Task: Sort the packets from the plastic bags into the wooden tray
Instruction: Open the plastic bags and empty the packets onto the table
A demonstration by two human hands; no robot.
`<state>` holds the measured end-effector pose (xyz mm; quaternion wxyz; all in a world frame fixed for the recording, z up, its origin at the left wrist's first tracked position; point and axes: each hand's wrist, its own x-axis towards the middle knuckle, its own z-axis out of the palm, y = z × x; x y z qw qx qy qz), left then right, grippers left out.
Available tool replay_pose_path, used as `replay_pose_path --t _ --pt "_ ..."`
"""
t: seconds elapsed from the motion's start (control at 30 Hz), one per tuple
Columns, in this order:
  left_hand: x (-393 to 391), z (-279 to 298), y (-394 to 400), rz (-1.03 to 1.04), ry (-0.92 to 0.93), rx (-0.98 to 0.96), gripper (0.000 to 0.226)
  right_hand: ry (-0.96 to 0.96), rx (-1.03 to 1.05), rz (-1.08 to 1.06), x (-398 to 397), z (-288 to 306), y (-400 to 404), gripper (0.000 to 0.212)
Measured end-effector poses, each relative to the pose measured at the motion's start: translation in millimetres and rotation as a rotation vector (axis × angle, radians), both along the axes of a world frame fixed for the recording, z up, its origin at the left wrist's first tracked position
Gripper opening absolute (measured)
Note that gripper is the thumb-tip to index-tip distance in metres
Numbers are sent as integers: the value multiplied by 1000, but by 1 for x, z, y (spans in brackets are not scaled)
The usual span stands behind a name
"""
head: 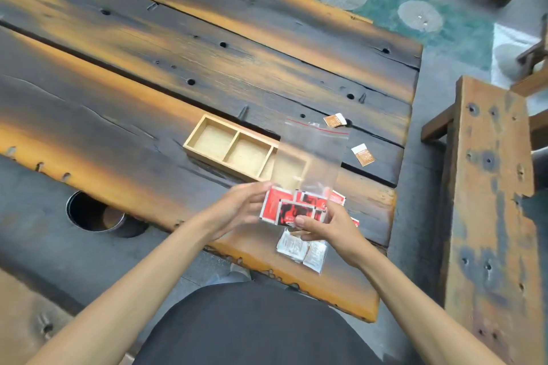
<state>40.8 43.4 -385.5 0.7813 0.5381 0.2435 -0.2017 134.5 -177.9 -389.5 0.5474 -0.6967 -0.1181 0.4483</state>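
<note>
Holding a clear plastic bag (314, 157) upright above the bench (118, 127), we pinch its lower end with both hands: the left hand (240, 210) grips the left side, the right hand (326, 227) the right, over the red packets (292, 206) inside. Just beyond stands the wooden tray (207, 124), its visible compartments bare. White packets (302, 250) lie near us, two brown packets (363, 154) farther right.

A scorched plank table (178, 74) filled the view; a wooden bench (489, 201) stood at three o'clock, a round metal bin (95, 213) at eight.
</note>
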Motion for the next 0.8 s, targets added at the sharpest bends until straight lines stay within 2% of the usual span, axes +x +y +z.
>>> replay_pose_path --t 0.1,0.23,0.37,0.57,0.8 --pt "-11 -10 -20 2 32 110 31 129 -14 -12 -6 -8 -2 37" --pt "-12 -22 -26 69 147 114 23 399 -23 -77 -10 -18 4 35" --pt "-7 -33 -21 161 296 66 22 486 -108 -129 -7 -25 17 36" --pt "11 -38 -12 362 379 -13 24 658 -100 -278 4 -34 34 36" --pt "33 -35 1 335 360 49 26 842 58 -428 22 -47 41 43"
